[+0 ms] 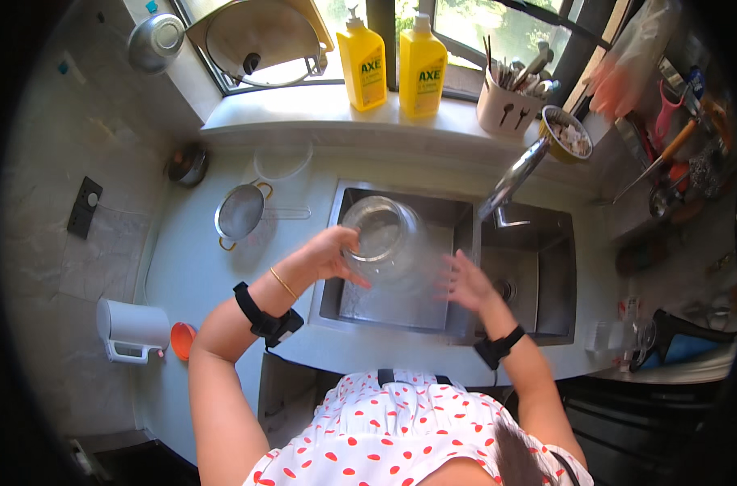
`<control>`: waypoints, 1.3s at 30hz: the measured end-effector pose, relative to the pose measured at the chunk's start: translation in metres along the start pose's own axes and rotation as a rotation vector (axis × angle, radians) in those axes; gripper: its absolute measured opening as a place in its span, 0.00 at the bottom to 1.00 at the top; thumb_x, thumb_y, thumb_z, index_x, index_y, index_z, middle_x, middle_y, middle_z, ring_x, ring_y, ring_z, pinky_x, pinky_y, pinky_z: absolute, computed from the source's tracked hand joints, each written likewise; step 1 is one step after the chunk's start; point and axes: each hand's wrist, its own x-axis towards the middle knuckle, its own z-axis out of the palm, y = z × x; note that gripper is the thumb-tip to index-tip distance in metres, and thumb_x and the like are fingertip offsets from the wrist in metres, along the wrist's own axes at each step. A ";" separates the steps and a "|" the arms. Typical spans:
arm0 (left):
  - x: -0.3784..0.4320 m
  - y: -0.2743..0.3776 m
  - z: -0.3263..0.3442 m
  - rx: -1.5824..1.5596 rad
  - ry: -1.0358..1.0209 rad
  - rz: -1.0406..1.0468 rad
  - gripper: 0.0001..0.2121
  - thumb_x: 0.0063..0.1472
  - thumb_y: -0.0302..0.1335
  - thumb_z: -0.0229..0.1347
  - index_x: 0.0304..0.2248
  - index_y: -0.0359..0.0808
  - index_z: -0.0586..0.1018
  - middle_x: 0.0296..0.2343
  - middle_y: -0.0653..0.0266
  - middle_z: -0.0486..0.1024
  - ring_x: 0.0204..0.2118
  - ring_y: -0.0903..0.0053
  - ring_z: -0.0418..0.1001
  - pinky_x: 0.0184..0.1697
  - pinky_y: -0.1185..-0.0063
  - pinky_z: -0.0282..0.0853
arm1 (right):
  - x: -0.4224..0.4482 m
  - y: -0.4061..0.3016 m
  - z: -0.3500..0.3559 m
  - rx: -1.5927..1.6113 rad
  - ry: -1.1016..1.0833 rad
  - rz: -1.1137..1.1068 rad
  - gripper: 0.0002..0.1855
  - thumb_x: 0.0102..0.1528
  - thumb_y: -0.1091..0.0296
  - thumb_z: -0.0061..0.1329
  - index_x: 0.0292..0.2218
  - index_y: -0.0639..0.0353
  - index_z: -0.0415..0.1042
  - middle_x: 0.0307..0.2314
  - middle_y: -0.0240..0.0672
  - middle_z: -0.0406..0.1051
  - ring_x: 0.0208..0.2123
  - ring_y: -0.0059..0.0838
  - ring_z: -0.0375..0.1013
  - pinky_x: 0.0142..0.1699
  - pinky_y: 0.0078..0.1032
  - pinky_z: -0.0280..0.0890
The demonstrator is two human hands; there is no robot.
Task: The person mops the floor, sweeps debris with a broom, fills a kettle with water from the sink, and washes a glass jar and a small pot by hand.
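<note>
My left hand point(335, 252) grips a large clear jar point(398, 255) by its rim, above the left basin point(380, 307) of a steel double sink. The jar is tilted, its round mouth turned up towards me, and its body is blurred. To the right of it, my right hand point(470, 284) is held over the divider with fingers spread. Nothing is in that hand, and it looks apart from the jar, though the blur hides the exact gap. Behind the divider rises a chrome faucet point(514, 176), near the right basin point(526, 273).
On the left counter lie a mesh strainer point(240, 212), a clear round lid point(283, 161), a white electric kettle point(134, 328) and an orange bowl point(183, 340). Two yellow detergent bottles point(362, 67) and a utensil holder point(505, 106) line the windowsill. Clear containers point(620, 334) stand at the right.
</note>
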 end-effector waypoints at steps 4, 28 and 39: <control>-0.003 0.002 0.002 -0.011 -0.119 -0.081 0.31 0.44 0.23 0.43 0.50 0.32 0.46 0.44 0.49 0.51 0.45 0.48 0.58 0.39 0.47 0.58 | -0.016 0.023 0.064 0.237 -0.539 -0.059 0.43 0.43 0.35 0.39 0.54 0.47 0.42 0.52 0.40 0.44 0.52 0.48 0.46 0.47 0.60 0.46; 0.133 -0.114 -0.059 -0.455 -0.494 -0.365 0.19 0.46 0.39 0.40 0.39 0.44 0.69 0.38 0.58 0.66 0.40 0.62 0.64 0.32 0.63 0.67 | -0.061 -0.009 0.074 0.118 0.118 0.036 0.33 0.46 0.41 0.38 0.46 0.56 0.59 0.42 0.39 0.62 0.44 0.41 0.60 0.47 0.44 0.53; 0.153 -0.163 -0.042 -0.978 -1.070 -0.662 0.27 0.41 0.32 0.44 0.45 0.37 0.63 0.48 0.48 0.53 0.51 0.47 0.46 0.36 0.68 0.69 | -0.065 -0.013 0.066 -0.372 0.494 -0.141 0.34 0.45 0.37 0.38 0.47 0.49 0.52 0.38 0.32 0.59 0.43 0.27 0.55 0.45 0.42 0.49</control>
